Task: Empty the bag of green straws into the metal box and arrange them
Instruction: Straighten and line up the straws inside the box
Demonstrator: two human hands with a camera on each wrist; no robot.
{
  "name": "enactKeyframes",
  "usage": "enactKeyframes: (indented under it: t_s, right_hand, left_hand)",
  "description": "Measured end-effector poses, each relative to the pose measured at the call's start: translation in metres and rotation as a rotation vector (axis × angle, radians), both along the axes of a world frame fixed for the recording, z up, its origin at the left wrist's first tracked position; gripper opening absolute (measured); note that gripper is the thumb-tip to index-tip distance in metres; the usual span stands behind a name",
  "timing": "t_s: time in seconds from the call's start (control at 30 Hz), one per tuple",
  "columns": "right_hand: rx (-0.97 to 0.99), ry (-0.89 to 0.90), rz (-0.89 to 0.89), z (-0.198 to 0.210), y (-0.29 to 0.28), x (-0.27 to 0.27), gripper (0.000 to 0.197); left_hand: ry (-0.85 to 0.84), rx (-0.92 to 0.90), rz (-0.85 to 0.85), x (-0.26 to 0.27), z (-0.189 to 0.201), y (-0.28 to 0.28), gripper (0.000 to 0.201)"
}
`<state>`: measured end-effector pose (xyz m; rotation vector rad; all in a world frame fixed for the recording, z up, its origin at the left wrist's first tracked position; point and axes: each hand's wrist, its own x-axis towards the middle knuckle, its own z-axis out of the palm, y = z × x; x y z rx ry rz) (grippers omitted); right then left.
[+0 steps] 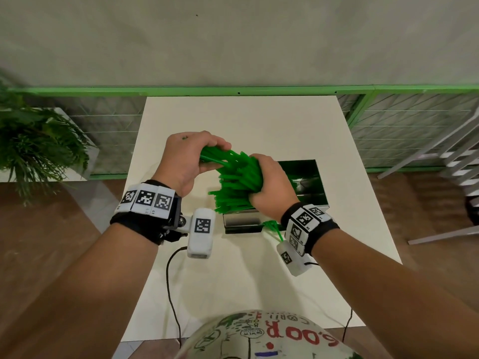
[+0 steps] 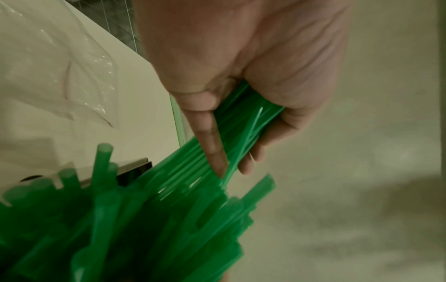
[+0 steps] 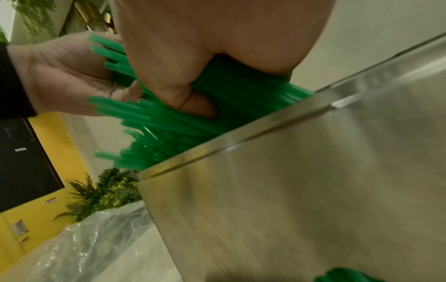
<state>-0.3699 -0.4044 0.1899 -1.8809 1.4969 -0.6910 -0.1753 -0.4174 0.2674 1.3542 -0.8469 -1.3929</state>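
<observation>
A thick bunch of green straws (image 1: 234, 181) fans out above the left end of the metal box (image 1: 312, 187) on the white table (image 1: 248, 275). My left hand (image 1: 193, 156) grips a small bundle of straws (image 2: 243, 126) at the bunch's upper left. My right hand (image 1: 269, 182) clasps the main bunch (image 3: 217, 106) from the right, just over the box rim (image 3: 241, 133). The straws' lower ends sit inside the box. An empty clear plastic bag (image 3: 91, 238) lies on the table next to the box; the same bag (image 2: 60, 66) shows in the left wrist view.
A few loose green straws (image 1: 273, 228) lie on the table at the box's near side, by my right wrist. A potted fern (image 1: 33, 149) stands at the left, a green-framed railing (image 1: 233, 89) runs behind the table, and a white rack (image 1: 451, 161) stands at the right.
</observation>
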Motion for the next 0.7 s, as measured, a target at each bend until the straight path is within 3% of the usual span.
enactKeyframes:
  t_s: [0.1,0.27,0.5,0.7]
  right_hand:
    - [-0.050,-0.015,-0.020,0.005,-0.003,-0.003,0.074]
    - [-0.011,0.167,0.038,0.000,-0.008,-0.016,0.072]
    - [0.212,-0.019,-0.040,-0.005,-0.008,-0.027,0.102]
    - [0.186,0.057,-0.018,-0.010,-0.012,-0.027,0.073]
  left_hand:
    - [0.091,0.005,0.008,0.000,0.000,-0.002,0.023]
    - [0.308,0.117,0.039,-0.010,-0.029,-0.001,0.023]
    - [0.144,0.215,0.107,-0.009,-0.055,0.003,0.023]
    - [0.121,0.268,0.038,-0.010,-0.055,0.007,0.033]
